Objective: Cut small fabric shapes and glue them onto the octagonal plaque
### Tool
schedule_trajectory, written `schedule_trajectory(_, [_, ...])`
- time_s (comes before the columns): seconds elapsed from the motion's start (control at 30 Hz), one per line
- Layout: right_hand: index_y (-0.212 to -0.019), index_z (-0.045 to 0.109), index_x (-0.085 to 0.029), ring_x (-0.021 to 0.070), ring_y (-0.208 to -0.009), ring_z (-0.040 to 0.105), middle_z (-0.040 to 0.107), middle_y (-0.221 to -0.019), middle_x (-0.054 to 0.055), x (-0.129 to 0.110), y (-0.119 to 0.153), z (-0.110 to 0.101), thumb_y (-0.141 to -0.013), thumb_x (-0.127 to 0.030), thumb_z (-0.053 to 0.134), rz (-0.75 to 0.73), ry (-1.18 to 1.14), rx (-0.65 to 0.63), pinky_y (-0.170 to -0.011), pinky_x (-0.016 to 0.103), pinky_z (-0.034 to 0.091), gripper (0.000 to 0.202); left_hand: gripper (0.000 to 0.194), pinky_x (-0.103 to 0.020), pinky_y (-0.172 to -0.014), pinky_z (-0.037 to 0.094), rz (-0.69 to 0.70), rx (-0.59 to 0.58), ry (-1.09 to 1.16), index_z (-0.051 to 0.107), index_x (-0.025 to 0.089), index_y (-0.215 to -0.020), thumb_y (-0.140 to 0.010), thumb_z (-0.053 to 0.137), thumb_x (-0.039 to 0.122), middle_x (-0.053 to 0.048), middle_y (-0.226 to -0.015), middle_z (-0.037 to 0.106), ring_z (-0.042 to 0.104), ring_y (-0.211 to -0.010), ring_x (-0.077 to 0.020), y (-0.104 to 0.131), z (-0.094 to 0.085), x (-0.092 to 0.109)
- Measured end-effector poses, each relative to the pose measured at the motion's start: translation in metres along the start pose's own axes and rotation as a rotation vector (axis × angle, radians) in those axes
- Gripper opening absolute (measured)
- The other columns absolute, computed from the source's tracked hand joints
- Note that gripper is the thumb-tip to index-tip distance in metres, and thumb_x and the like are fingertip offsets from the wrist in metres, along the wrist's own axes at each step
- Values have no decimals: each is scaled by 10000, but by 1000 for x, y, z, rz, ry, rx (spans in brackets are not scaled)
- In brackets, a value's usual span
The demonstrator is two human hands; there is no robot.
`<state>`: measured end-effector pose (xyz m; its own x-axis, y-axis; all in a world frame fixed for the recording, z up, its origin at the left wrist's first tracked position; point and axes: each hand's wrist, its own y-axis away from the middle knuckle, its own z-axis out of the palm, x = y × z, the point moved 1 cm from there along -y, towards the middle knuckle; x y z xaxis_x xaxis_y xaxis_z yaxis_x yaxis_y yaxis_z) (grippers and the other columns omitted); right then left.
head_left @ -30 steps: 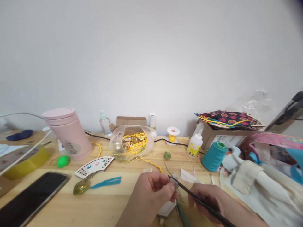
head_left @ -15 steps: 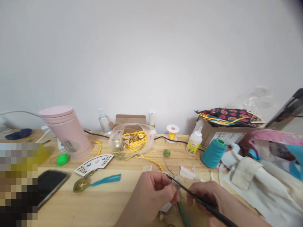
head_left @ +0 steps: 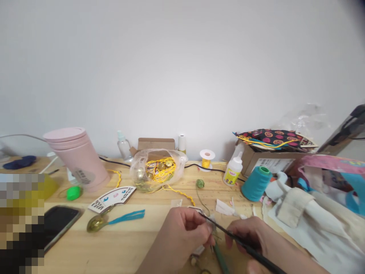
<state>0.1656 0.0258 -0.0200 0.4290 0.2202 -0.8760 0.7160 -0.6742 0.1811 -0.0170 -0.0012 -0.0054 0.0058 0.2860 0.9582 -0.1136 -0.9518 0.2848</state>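
We have the small, pale, translucent piece (head_left: pixel 210 222) at five o'clock of our view, above the light wooden bench (head_left: pixel 114 251). Our left hand (head_left: pixel 185 236) pinches it between thumb and curled fingers. The long, slim, black tool (head_left: pixel 261 257) slants past it, tip close to our left fingertips; our right hand (head_left: pixel 251 238) curls its fingers round the shaft, though we cannot tell exactly how they meet.

Taking our hands as the dial's centre, the slim green-handled tool (head_left: pixel 220 258) lies just below, towards six. At twelve sits the small green thread ball (head_left: pixel 200 183); at one, the white glue bottle with a yellow label (head_left: pixel 233 169); at two, the teal cone of thread (head_left: pixel 256 183). The cream fabric (head_left: pixel 296 209) lies at three. At nine we see the round gold-coloured ornament with a blue tassel (head_left: pixel 97 223), with the black phone (head_left: pixel 61 226) farther out. The pink lidded tumbler (head_left: pixel 80 161) leans at ten.
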Motion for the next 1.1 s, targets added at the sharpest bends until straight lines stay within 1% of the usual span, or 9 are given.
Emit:
schedule_trajectory(0.2, [-755,558,-139,97,-514,254,336,-567,-53,2,-1,-1,-488,-764,494,14,6,8,-420,210,169,683,165,-245,-510,349,-7,-3,-21,555,129,-504,-618,586,243,1,-469,566,468,-465,-108,0,0,0])
schedule_trajectory(0.33, [-759,569,-133,99,-511,254,342,-564,-47,4,-3,-1,-486,-754,512,6,51,38,-418,209,170,680,150,-246,-506,343,14,-12,-8,562,124,-513,-619,579,229,-2,-467,564,465,-461,-109,-1,1,-1])
schedule_trajectory(0.43, [-734,564,-134,100,-513,246,328,-561,-47,7,-2,-1,-481,-753,516,4,73,46,-417,211,165,671,149,-245,-502,341,5,-9,-12,559,130,-495,-612,576,222,-5,-459,568,465,-458,-110,-2,1,-1])
schedule_trajectory(0.63, [-732,571,-130,95,-490,241,323,-534,-50,2,-2,-1,-449,-779,497,35,70,40,-403,211,157,711,152,-233,-507,351,-2,-15,6,559,136,-485,-609,579,222,10,-454,569,466,-456,-103,-2,0,0])
schedule_trajectory(0.8, [-707,561,-131,94,-495,250,329,-543,-49,2,-4,-2,-464,-742,538,29,101,52,-400,203,161,658,157,-226,-504,357,1,-21,18,562,134,-485,-612,580,222,11,-459,573,471,-459,-101,0,-1,1])
schedule_trajectory(0.97, [-699,558,-124,95,-491,265,353,-533,-44,4,-8,1,-455,-795,465,-4,77,54,-403,204,177,721,155,-214,-500,357,7,19,52,569,132,-478,-608,592,213,13,-455,582,474,-453,-95,0,-2,3])
schedule_trajectory(1.1, [-733,553,-138,87,-472,261,346,-520,-52,12,-13,8,-512,-820,361,-102,-30,59,-394,198,193,742,172,-204,-481,343,36,41,87,586,126,-470,-614,599,221,11,-451,585,453,-436,-86,0,-2,4])
